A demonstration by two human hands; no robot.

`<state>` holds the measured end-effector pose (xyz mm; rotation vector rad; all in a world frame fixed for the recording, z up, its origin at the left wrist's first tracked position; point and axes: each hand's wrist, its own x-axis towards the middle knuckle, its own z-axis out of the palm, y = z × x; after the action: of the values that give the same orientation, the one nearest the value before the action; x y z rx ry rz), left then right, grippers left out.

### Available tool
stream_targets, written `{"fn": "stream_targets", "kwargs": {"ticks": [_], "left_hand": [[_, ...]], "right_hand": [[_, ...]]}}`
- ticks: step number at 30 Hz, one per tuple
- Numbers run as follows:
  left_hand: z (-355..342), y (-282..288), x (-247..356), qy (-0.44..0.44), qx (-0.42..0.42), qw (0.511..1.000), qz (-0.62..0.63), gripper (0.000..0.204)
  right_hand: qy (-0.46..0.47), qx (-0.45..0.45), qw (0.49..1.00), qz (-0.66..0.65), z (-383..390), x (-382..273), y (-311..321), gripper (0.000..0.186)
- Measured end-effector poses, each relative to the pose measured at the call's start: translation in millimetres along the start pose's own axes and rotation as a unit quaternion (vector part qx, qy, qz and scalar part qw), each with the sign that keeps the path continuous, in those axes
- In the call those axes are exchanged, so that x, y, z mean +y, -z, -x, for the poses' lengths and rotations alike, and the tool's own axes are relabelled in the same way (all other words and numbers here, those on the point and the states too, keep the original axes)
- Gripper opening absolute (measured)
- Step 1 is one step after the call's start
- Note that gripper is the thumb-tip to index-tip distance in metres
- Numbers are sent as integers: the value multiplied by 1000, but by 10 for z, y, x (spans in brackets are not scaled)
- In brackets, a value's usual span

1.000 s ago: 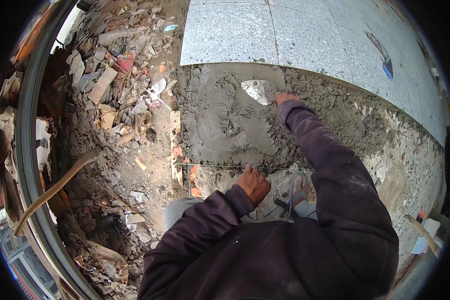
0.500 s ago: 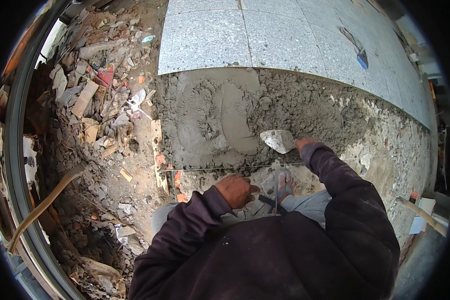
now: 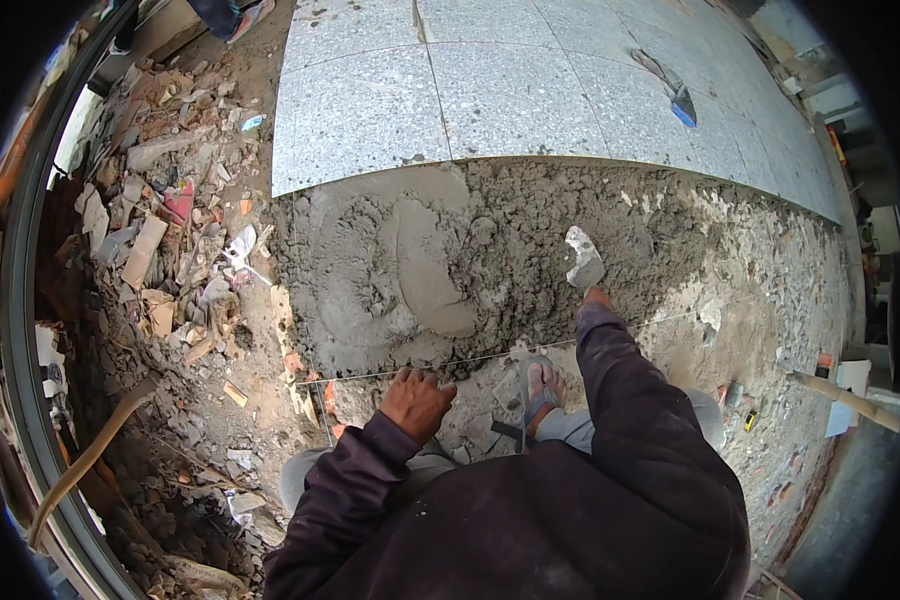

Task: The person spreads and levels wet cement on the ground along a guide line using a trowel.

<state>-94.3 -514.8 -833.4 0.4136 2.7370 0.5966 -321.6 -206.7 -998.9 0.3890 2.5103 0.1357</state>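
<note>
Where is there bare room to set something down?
Mostly bare: the grey tiles beyond the mortar, left of the blue-ended tool. Crowded: the rubble at left, and the mortar where the right hand holds the trowel.

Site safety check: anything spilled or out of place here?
Yes: dark grey crumbs, probably mortar, dot the speckled blue-grey floor tiles near their edge by the rough wet grey mortar bed; they look spilled, lying on laid tile.

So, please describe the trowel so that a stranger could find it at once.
Find the speckled grey tiles at the top. Below them lies rough mortar. There, the right hand holds the trowel, partly shiny white against the dull grey around it.
</note>
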Motion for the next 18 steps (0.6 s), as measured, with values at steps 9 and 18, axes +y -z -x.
{"fn": "stream_targets", "kwargs": {"ticks": [9, 18], "left_hand": [[-179, 96, 190, -13, -22, 999, -29, 16], [-245, -46, 273, -7, -26, 999, -29, 13]], "right_hand": [[177, -72, 982, -6, 1018, -619, 236, 51], [458, -5, 884, -87, 1622, -1471, 329, 43]]}}
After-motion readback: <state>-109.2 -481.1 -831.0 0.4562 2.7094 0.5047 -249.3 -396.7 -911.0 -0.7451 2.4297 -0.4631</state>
